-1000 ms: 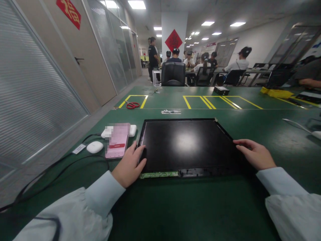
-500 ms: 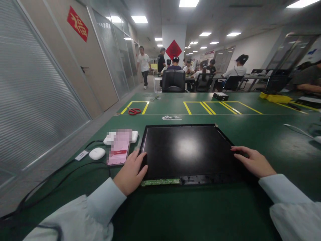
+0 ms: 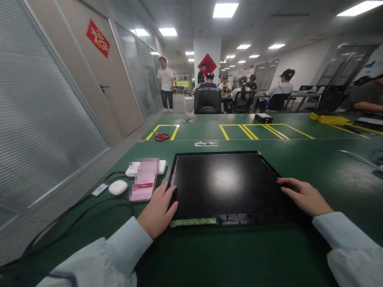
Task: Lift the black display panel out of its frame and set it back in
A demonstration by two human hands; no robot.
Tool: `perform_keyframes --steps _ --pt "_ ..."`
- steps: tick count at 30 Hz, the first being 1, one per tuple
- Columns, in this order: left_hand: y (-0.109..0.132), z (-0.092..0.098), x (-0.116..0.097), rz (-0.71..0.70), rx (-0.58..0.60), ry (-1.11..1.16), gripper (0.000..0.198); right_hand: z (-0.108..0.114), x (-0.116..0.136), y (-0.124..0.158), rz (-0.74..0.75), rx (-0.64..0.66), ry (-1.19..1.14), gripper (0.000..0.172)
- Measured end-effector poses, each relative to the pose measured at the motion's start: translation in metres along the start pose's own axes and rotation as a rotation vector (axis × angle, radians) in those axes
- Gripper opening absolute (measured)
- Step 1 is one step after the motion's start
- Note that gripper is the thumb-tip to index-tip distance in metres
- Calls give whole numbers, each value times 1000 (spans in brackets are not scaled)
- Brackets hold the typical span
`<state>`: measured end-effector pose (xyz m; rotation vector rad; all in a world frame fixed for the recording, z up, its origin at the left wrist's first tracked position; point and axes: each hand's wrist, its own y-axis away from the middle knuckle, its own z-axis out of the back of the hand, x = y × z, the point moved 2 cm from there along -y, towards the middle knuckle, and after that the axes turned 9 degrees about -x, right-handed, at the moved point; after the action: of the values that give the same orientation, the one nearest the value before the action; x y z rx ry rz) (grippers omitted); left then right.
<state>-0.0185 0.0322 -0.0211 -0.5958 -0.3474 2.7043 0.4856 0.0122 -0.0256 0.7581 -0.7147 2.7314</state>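
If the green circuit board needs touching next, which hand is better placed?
Left, most likely. The left hand is at the left edge of the display panel, its thumb close to the green circuit board; the right hand is across at the opposite edge, farther away.

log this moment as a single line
black panel: on green table; left hand: at panel's left edge; right hand: at panel's right edge; phone: left of panel
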Motion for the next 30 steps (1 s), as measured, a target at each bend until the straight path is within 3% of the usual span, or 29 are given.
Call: perform_keyframes --steps 8,14,21,26,30 --pt "-3 5 2 44 -2 104 47 -1 -2 0 -16 16 12 41" --pt "-8 20 -3 115 -50 414 50 -4 -7 -1 14 0 9 39" --pt "-8 27 -25 527 -73 1052 59 -5 -11 -1 36 -41 -12 35" --pt "-8 29 -36 761 -149 1212 58 -4 -10 -1 28 -25 -22 37" --pt "-10 30 -45 965 -126 1335 62 -4 -10 -2 27 -24 -25 36"
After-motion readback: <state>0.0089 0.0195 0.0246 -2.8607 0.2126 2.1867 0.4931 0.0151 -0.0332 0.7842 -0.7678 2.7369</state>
